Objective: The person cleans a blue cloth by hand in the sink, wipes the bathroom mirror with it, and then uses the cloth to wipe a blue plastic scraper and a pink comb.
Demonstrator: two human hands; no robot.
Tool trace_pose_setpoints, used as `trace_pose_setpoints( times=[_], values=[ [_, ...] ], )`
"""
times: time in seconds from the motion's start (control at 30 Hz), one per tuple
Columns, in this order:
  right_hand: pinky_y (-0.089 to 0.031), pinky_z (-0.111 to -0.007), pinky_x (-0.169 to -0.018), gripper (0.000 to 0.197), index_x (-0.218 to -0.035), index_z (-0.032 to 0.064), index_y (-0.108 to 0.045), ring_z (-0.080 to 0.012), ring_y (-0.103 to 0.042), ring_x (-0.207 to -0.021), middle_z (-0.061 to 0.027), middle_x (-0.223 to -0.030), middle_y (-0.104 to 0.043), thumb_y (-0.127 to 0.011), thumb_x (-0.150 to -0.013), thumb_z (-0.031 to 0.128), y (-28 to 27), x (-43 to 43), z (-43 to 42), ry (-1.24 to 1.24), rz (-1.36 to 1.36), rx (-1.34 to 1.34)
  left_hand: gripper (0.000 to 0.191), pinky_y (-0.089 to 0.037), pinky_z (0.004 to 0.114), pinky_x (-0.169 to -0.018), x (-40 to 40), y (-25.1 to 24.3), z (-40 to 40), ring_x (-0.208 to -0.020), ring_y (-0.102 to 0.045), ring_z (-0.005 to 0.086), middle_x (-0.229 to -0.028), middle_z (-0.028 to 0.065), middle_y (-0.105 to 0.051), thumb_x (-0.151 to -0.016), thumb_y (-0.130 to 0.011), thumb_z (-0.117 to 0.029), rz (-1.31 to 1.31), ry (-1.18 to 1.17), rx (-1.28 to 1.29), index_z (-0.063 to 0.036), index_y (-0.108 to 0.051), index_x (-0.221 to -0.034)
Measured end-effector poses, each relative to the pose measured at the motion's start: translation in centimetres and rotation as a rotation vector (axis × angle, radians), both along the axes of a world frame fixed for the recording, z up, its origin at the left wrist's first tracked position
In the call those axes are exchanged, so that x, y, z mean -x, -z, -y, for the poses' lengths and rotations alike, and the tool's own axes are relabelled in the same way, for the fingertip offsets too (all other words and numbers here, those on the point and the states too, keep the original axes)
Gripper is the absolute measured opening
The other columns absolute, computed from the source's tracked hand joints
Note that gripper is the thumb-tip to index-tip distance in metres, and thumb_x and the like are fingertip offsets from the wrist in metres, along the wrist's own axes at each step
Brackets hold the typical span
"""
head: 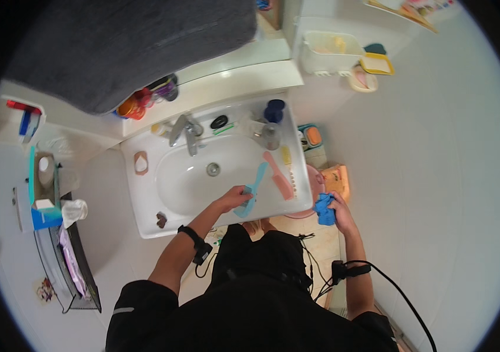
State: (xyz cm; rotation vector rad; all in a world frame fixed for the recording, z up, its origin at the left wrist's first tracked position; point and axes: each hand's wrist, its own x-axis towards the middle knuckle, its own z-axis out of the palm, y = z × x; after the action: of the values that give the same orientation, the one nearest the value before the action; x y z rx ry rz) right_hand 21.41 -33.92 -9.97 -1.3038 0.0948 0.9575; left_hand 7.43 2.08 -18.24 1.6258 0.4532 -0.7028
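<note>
My left hand is closed on a light blue comb above the front right part of the white washbasin. The comb's handle points away from me, and my fingers hide part of its toothed end. Off the basin's right edge, my right hand grips a crumpled blue cloth. A pink comb lies on the basin's right rim. Beside it is a yellow-headed brush with a beaded-looking handle.
A chrome faucet and a clear container stand at the back of the basin. A pink tub and an orange package are below right. A grey towel hangs at upper left. Cables trail from bands on both forearms.
</note>
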Motion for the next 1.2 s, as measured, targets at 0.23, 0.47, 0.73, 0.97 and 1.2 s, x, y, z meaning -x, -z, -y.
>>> trace_pose_setpoints(
  times=[0.23, 0.47, 0.73, 0.97, 1.2],
  values=[
    [-0.049, -0.028, -0.071, 0.03, -0.1, 0.0057, -0.062, -0.0127, -0.058, -0.083, -0.0058, -0.093, -0.064, -0.067, -0.086, 0.032, 0.4, 1.1, -9.0, -0.827, 0.109, 0.178, 0.028, -0.055, 0.034, -0.076, 4.9, -9.0, -3.7, -0.083, -0.065, 0.0226, -0.097, 0.0099, -0.061, -0.097, -0.049, -0.014, -0.239, -0.407, 0.67, -0.0009, -0.052, -0.122],
    [-0.051, -0.027, -0.068, 0.023, -0.095, 0.0054, -0.062, -0.0129, -0.062, -0.078, -0.004, -0.087, -0.065, -0.067, -0.084, 0.024, 4.9, -1.6, -5.4, -1.168, -0.095, 0.349, 0.025, -0.054, 0.035, -0.078, 6.4, -6.5, -7.2, -0.083, -0.064, 0.0199, -0.097, 0.0075, -0.06, -0.098, -0.048, -0.014, -0.175, -0.435, 0.538, -0.0018, -0.052, -0.12],
    [-0.053, -0.027, -0.06, 0.009, -0.097, 0.0053, -0.055, -0.0134, -0.062, -0.069, -0.0046, -0.081, -0.061, -0.055, -0.091, 0.011, 4.0, 6.5, 1.9, -0.186, -0.444, 0.383, 0.025, -0.056, 0.035, -0.076, 9.1, -2.5, -7.4, -0.083, -0.065, 0.0194, -0.097, 0.0077, -0.062, -0.097, -0.051, -0.014, -0.193, -0.583, 0.607, -0.001, -0.054, -0.118],
    [-0.054, -0.027, -0.061, 0.011, -0.101, 0.0064, -0.055, -0.0148, -0.063, -0.069, -0.005, -0.082, -0.061, -0.055, -0.092, 0.013, -0.8, 8.5, 6.6, -0.161, -0.451, 0.456, 0.026, -0.056, 0.033, -0.074, 9.2, -2.0, -6.8, -0.082, -0.065, 0.0193, -0.095, 0.0068, -0.061, -0.097, -0.051, -0.016, -0.168, -0.595, 0.666, -0.0011, -0.055, -0.119],
    [-0.053, -0.027, -0.059, 0.018, -0.102, 0.0065, -0.055, -0.0157, -0.064, -0.07, -0.0048, -0.083, -0.059, -0.058, -0.091, 0.02, -2.4, 0.3, 5.5, -0.088, -0.246, 0.47, 0.029, -0.055, 0.032, -0.071, 10.4, -2.4, -8.0, -0.081, -0.065, 0.0187, -0.095, 0.0065, -0.061, -0.097, -0.051, -0.018, -0.134, -0.629, 0.552, -0.0015, -0.054, -0.121]
  ],
)
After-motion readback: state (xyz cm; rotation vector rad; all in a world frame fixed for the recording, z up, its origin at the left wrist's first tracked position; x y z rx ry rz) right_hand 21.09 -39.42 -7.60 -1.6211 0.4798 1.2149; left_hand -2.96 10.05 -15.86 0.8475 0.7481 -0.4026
